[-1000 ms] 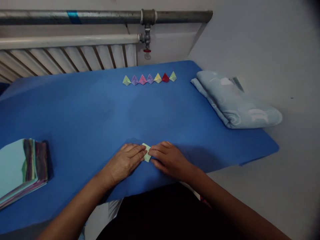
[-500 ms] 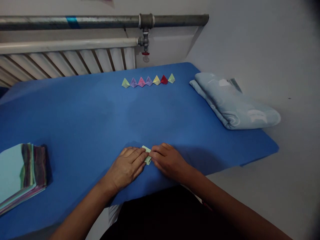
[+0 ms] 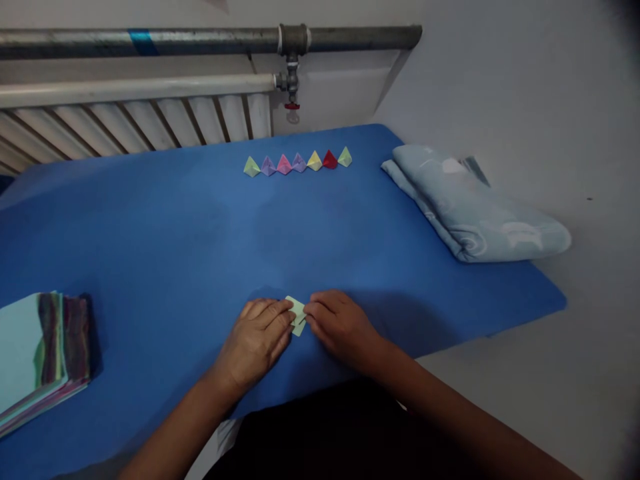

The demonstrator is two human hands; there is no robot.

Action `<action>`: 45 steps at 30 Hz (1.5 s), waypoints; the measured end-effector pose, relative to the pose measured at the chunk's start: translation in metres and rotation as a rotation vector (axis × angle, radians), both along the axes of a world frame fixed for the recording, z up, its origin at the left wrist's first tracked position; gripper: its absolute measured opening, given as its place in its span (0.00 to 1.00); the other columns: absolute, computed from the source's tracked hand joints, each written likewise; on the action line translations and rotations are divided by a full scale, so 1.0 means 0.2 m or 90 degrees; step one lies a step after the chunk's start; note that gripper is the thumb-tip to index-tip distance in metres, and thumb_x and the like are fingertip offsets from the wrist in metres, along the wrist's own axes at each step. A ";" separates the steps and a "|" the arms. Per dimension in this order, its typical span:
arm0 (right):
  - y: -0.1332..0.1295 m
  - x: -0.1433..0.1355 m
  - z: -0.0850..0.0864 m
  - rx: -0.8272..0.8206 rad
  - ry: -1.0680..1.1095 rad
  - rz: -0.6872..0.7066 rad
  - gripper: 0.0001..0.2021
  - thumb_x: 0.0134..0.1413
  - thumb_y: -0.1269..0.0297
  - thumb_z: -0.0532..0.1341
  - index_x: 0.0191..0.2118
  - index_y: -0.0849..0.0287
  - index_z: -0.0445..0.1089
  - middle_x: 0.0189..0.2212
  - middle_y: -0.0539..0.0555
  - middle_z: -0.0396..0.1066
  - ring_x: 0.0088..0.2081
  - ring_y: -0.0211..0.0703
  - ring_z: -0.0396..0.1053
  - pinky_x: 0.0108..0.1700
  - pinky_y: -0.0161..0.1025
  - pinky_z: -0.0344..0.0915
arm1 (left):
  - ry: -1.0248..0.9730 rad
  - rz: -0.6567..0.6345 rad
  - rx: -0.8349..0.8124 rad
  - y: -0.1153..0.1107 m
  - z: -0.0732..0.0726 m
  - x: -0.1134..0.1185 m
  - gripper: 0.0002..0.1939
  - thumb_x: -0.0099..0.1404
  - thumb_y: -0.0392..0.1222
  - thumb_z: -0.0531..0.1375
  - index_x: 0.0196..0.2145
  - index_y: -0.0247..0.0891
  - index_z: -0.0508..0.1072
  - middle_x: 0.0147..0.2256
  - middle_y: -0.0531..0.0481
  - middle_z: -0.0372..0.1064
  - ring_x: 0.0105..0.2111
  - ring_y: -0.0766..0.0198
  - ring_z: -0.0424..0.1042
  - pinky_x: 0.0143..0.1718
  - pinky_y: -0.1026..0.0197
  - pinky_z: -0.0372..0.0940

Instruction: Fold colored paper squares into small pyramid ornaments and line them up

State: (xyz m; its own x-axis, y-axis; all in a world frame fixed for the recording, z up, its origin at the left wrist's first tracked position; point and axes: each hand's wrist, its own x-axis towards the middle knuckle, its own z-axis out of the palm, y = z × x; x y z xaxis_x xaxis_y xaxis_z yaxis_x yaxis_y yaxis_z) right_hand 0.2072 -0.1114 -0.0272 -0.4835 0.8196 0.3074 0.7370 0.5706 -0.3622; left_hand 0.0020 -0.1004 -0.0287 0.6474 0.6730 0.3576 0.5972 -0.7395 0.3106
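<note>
A small piece of light green paper [image 3: 298,311], partly folded, lies on the blue surface between my two hands. From its left side, my left hand [image 3: 260,333] presses it down, with the fingers close together and their tips over the paper's edge. My right hand [image 3: 343,327] pinches the paper's right edge between thumb and curled fingers. The fingertips hide parts of both edges. Farther back, a row of several small folded paper shapes [image 3: 284,165] in green, purple, pink, yellow and red stands on the same surface.
A stack of coloured paper sheets [image 3: 20,353] lies at the left. At the right rests a folded pale blue cloth [image 3: 475,207] by the wall. Behind the blue-covered table [image 3: 165,233] are a white radiator [image 3: 135,123] and a metal pipe [image 3: 210,42] with a red-handled valve [image 3: 292,106].
My right hand has shifted slightly right, and more of the green paper shows between my hands, with a folded flap visible. My left hand stays nearly in place. The view has moved a little.
</note>
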 end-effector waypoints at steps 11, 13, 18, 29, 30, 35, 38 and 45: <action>0.01 -0.01 0.01 -0.061 0.097 -0.036 0.10 0.63 0.69 0.52 0.36 0.60 0.71 0.35 0.57 0.71 0.38 0.43 0.68 0.43 0.42 0.66 | -0.065 0.098 -0.048 -0.05 -0.01 0.01 0.04 0.66 0.36 0.56 0.39 0.36 0.69 0.43 0.43 0.71 0.44 0.57 0.69 0.45 0.52 0.64; 0.01 -0.02 0.02 -0.070 0.111 -0.038 0.10 0.63 0.69 0.52 0.35 0.59 0.71 0.35 0.56 0.71 0.38 0.43 0.68 0.42 0.42 0.66 | -0.066 0.115 -0.045 -0.05 -0.01 0.01 0.05 0.67 0.36 0.55 0.39 0.36 0.70 0.44 0.44 0.71 0.43 0.58 0.69 0.44 0.52 0.64; 0.01 -0.03 0.02 -0.063 0.139 -0.050 0.10 0.62 0.70 0.52 0.34 0.60 0.70 0.36 0.57 0.71 0.39 0.43 0.68 0.43 0.42 0.66 | -0.060 0.160 -0.056 -0.05 -0.01 0.01 0.06 0.68 0.38 0.54 0.37 0.37 0.70 0.43 0.45 0.72 0.43 0.58 0.70 0.44 0.52 0.63; 0.03 -0.04 0.04 -0.125 0.135 -0.108 0.05 0.58 0.71 0.57 0.31 0.59 0.68 0.34 0.55 0.71 0.38 0.43 0.68 0.42 0.41 0.65 | -0.054 0.241 -0.106 -0.05 -0.01 0.03 0.09 0.68 0.42 0.54 0.34 0.38 0.71 0.42 0.46 0.72 0.43 0.56 0.69 0.45 0.50 0.59; 0.03 -0.05 0.04 -0.122 0.131 -0.113 0.06 0.58 0.71 0.56 0.31 0.59 0.68 0.34 0.55 0.71 0.38 0.43 0.68 0.42 0.41 0.65 | -0.054 0.247 -0.108 -0.05 -0.01 0.04 0.09 0.68 0.42 0.54 0.34 0.38 0.71 0.42 0.46 0.72 0.43 0.56 0.69 0.45 0.50 0.59; 0.04 -0.07 0.04 -0.107 0.091 -0.119 0.07 0.59 0.71 0.54 0.30 0.59 0.66 0.33 0.56 0.70 0.37 0.44 0.66 0.42 0.41 0.64 | -0.056 0.267 -0.115 -0.05 0.00 0.05 0.09 0.67 0.42 0.54 0.32 0.38 0.72 0.42 0.45 0.71 0.43 0.55 0.68 0.45 0.50 0.58; 0.04 -0.08 0.04 -0.106 0.048 -0.125 0.08 0.59 0.71 0.52 0.30 0.60 0.65 0.32 0.56 0.69 0.35 0.44 0.65 0.39 0.41 0.63 | -0.054 0.280 -0.122 -0.04 0.00 0.06 0.10 0.67 0.41 0.54 0.31 0.37 0.71 0.41 0.45 0.71 0.43 0.54 0.68 0.45 0.50 0.58; 0.05 -0.09 0.06 -0.115 -0.018 -0.134 0.08 0.58 0.71 0.52 0.30 0.61 0.65 0.31 0.56 0.68 0.35 0.43 0.64 0.39 0.40 0.61 | -0.044 0.309 -0.130 -0.04 0.02 0.09 0.09 0.66 0.41 0.55 0.30 0.38 0.71 0.39 0.46 0.72 0.40 0.56 0.68 0.44 0.51 0.58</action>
